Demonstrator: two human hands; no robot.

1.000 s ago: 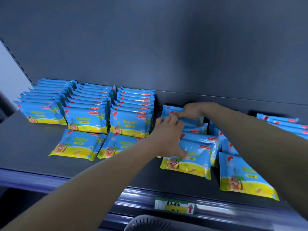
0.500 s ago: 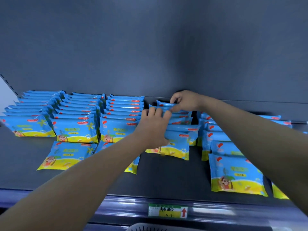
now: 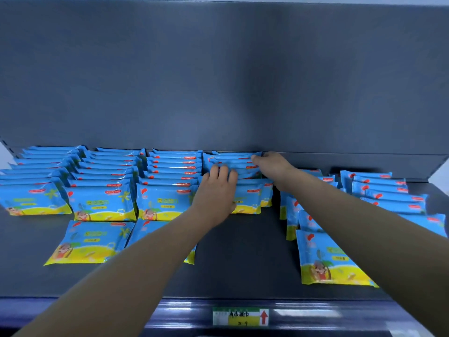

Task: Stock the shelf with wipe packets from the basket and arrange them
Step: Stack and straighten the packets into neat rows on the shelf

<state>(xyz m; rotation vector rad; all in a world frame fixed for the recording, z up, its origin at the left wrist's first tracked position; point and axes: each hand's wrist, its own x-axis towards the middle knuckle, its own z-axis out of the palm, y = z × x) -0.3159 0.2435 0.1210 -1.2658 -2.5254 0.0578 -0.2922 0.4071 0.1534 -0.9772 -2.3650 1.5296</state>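
Reaching both bare arms over a dark grey shelf (image 3: pixel 243 268), toward the fourth row of wipe packets (image 3: pixel 250 190) counted from the left. Pressing palm-down on top of that row with the left hand (image 3: pixel 217 188), fingers straight and close together on the blue wrappers, gripping nothing. Resting the right hand (image 3: pixel 272 166) at the rear right corner of the same row, just in front of the back panel (image 3: pixel 218 81), fingers bent against the ends of the rearmost packets; cannot tell whether pinching one or only pushing. Packed on edge and leaning back, one behind another, with the front packet showing its yellow lower band. Left of it, three more rows (image 3: pixel 102 181) packed the same way, touching side by side and reaching back to the panel. In front of those, lying flat, a loose packet (image 3: pixel 90 242) in full sight and a second loose packet (image 3: pixel 145 229) partly hidden under the left forearm. Right of the hands, partly behind the right forearm, a slumped row (image 3: pixel 307 224) fanned forward, its front packet (image 3: pixel 332 256) lying nearly flat near the shelf's front edge. Farther right, another leaning row (image 3: pixel 388 193) by the shelf's right end. On the front rail (image 3: pixel 315 312) below, a green and yellow price label (image 3: pixel 240 316) with a red arrow pointing up.
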